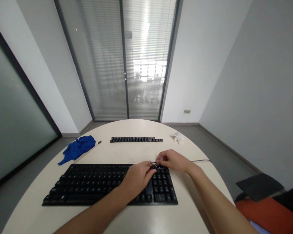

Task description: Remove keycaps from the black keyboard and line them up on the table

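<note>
On the round table (pixel 132 152), I see by the head camera one black keyboard (pixel 92 182), and from this keyboard I will tell every other place. Over its right part is the left hand (pixel 138 175), reaching across the keys from the near side. Its thumb and fingertips are closed on a small dark piece (pixel 153 167), which is just above the number keys, near the far edge of the keyboard. The right hand (pixel 172 159) is bent at the far right corner of the keyboard, with its fingertips brought near together, so the gap is narrow (whether something thin is pinched there, I cannot tell).

Well beyond the far edge of the keyboard, small black keycaps (pixel 136 139) stand in one long row. Beyond its far left corner lies a crumpled blue cloth (pixel 79 148), and just beside the cloth is a thin stick with a dark tip (pixel 88 152), similar to a brush. Beyond the far right corner I find a crumpled white tissue (pixel 177 137). To the right of the keyboard, a thin dark cable (pixel 201 160) goes towards the table's edge.
</note>
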Demonstrator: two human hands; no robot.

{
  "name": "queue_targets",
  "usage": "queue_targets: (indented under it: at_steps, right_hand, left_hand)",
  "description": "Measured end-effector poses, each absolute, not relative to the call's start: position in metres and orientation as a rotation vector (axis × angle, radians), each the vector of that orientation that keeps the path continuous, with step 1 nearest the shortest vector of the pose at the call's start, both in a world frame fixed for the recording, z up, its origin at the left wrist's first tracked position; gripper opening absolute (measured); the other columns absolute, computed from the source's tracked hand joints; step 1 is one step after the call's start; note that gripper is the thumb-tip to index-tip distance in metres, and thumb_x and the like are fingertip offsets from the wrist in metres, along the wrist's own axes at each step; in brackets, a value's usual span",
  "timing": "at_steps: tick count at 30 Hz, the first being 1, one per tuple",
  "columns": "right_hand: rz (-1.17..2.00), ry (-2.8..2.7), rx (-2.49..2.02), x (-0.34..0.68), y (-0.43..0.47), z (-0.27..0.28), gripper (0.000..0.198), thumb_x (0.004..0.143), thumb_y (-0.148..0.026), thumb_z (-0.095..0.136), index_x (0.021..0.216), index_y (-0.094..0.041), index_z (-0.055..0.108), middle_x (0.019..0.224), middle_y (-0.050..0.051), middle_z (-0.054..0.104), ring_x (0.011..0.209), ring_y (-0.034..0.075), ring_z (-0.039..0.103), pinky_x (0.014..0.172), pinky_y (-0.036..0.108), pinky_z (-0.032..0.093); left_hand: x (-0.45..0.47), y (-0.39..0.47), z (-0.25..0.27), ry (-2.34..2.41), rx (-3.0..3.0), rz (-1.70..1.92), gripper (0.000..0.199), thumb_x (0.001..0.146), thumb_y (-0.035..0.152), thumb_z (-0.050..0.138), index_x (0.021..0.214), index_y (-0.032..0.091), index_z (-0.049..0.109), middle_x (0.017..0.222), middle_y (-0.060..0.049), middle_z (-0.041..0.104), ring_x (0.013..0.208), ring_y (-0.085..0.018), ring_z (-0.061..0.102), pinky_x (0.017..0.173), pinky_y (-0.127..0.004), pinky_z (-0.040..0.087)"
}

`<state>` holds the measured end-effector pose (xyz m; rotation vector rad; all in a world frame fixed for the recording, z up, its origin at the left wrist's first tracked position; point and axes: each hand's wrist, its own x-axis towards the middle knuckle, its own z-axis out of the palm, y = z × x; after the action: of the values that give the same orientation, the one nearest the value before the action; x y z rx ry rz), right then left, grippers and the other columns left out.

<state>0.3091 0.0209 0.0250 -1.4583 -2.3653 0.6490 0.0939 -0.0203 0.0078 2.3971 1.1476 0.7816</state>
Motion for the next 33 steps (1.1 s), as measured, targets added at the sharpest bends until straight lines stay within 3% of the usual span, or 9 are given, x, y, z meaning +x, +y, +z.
queue_targets:
  at_steps: [3,9,16,23,28,33]
  right_hand:
    - [0.662,-2.366,-1.464,0.308,0.021,0.026,0.024,0.084,-0.034,0.057,0.086,-0.018,0.075,0.065,0.002,0.067,0.058,0.014,0.055,0.056,0.022,0.035]
    - [0.663,-2.377,-1.44,0.304,0.02,0.029,0.021,0.082,-0.026,0.056,0.085,-0.018,0.075,0.067,0.002,0.068,0.06,0.014,0.057,0.056,0.022,0.036]
    - [0.707,-2.335,-1.374,0.305,0.017,0.028,0.021,0.081,-0.024,0.056,0.086,-0.018,0.075,0.064,0.001,0.066,0.058,0.013,0.055,0.055,0.022,0.037]
    - [1.017,-2.28,-1.26,0.308,0.01,0.031,0.025,0.075,-0.019,0.056,0.092,-0.017,0.075,0.07,0.001,0.068,0.061,0.013,0.056,0.057,0.021,0.041]
    - [1.004,-2.288,-1.239,0.303,0.009,0.032,0.027,0.071,-0.033,0.071,0.092,-0.017,0.074,0.075,0.001,0.067,0.065,0.013,0.057,0.058,0.022,0.042]
    - [0.96,-2.275,-1.256,0.295,0.008,0.031,0.021,0.076,-0.034,0.067,0.088,-0.016,0.07,0.07,0.0,0.065,0.061,0.012,0.056,0.054,0.021,0.039]
  left_hand:
    - [0.099,-0.028,0.016,1.168,2.568,0.626,0.019,0.095,0.025,0.049,0.1,0.018,0.066,0.098,-0.006,0.072,0.087,-0.023,0.069,0.079,-0.034,0.053]
    - [0.102,-0.027,0.016,1.136,2.686,0.605,0.02,0.097,0.023,0.044,0.096,0.016,0.063,0.095,-0.008,0.069,0.086,-0.023,0.067,0.076,-0.032,0.051]
    - [0.095,-0.012,0.004,1.106,2.228,0.874,0.022,0.094,0.029,0.046,0.082,0.017,0.061,0.083,-0.006,0.069,0.077,-0.02,0.065,0.072,-0.03,0.048]
    - [0.096,-0.004,-0.006,0.963,1.683,0.93,0.019,0.091,0.033,0.051,0.088,0.016,0.059,0.087,-0.006,0.072,0.083,-0.019,0.069,0.073,-0.029,0.054]
    - [0.094,-0.004,-0.004,0.97,1.586,0.955,0.019,0.09,0.033,0.052,0.087,0.015,0.058,0.086,-0.006,0.07,0.085,-0.02,0.069,0.069,-0.028,0.056]
    - [0.093,-0.004,-0.006,0.976,1.643,0.961,0.024,0.09,0.037,0.053,0.085,0.015,0.061,0.086,-0.006,0.07,0.08,-0.019,0.068,0.067,-0.028,0.056]
